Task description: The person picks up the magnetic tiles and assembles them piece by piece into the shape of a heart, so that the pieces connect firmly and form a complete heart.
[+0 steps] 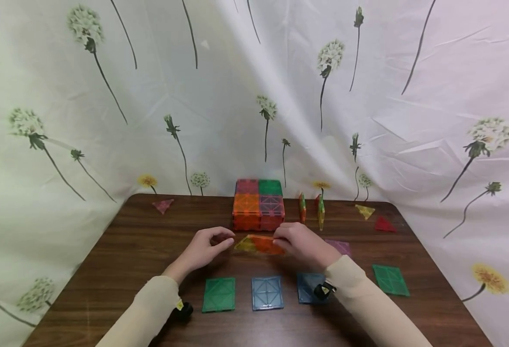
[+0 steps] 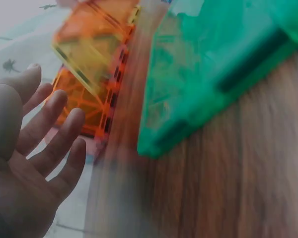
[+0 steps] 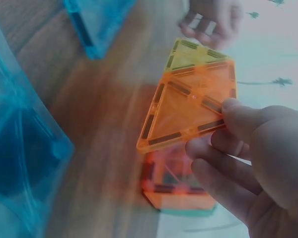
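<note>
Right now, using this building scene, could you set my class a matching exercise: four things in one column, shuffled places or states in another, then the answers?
Column 1
1. Left hand
2. Blue square tiles
3. Right hand
4. Box of joined tiles

Column 2
A. Pinching an orange tile
B. Near the middle of the table's far edge
C. Holding nothing
D. Between two green square tiles

Pairs: 1-C, 2-D, 3-A, 4-B

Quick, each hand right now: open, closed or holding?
Left hand: open, holding nothing.
Right hand: holding an orange tile, with a yellow tile at its edge.
</note>
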Tool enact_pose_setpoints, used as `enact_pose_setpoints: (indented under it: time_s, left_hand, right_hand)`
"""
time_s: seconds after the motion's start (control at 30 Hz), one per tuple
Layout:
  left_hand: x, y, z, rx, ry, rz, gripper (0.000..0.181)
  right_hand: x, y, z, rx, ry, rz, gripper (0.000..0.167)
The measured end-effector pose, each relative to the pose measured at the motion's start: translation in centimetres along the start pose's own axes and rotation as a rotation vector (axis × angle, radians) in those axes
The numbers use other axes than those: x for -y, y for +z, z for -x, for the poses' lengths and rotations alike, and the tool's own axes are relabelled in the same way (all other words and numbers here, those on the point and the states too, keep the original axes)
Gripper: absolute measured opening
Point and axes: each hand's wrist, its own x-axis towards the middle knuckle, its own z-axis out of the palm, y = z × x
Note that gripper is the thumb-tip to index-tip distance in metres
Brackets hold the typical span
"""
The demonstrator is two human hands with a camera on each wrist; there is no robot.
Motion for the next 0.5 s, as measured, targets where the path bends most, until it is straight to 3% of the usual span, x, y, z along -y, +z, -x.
enact_pose_setpoints:
  time_s: [0.13, 0.3, 0.5]
  left_hand:
    - [0.9, -0.7, 0.8, -0.013, -0.001, -0.022, 0.023]
    - [1.9, -1.2, 1.7, -0.026, 0.01, -0.041, 0.022]
    - [2.7, -1.7, 2.3, -0.025, 0.018, -0.045, 0.021]
  right_hand:
    - [-0.5, -1.7, 0.8, -0.101, -0.048, -0.013, 0.006]
    - [-1.4, -4.1, 1.8, -0.253, -0.062, 0.078, 0.003]
    - [-2.7, -7.4, 3.5, -0.451, 0.027, 0.176, 0.006]
